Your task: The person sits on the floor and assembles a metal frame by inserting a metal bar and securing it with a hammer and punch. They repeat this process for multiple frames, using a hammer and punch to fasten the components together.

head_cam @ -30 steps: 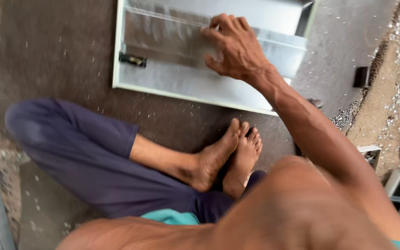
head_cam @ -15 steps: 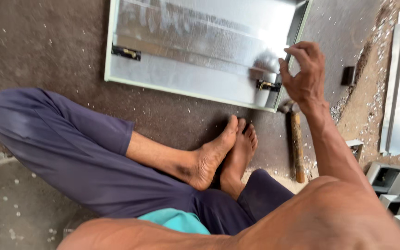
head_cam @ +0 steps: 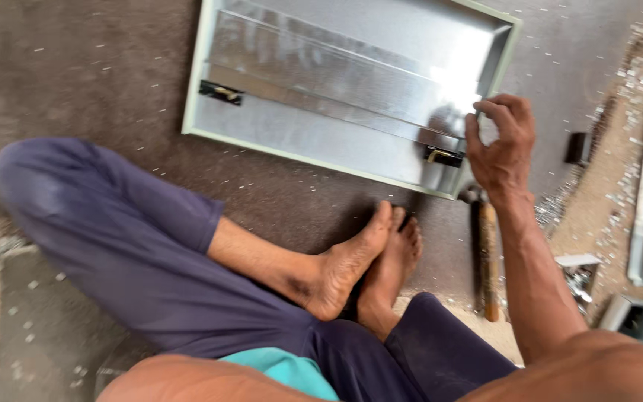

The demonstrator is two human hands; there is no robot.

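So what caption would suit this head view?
Seated cross-legged, right hand hovers open at the corner of a metal tray, a hammer nearby.

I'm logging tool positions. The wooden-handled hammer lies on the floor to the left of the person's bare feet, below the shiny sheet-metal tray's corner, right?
Not quite. The head view shows the wooden-handled hammer on the floor to the right of the person's bare feet, beside the right forearm. It does lie below the corner of the shiny sheet-metal tray, where the right hand hovers, fingers curled.

We sit on the floor [head_cam: 83, 67], metal tray [head_cam: 351, 89] ahead of our feet [head_cam: 366, 260]. Right hand [head_cam: 501, 145] at tray's right near corner, hammer [head_cam: 488, 260] just below it, right of feet.
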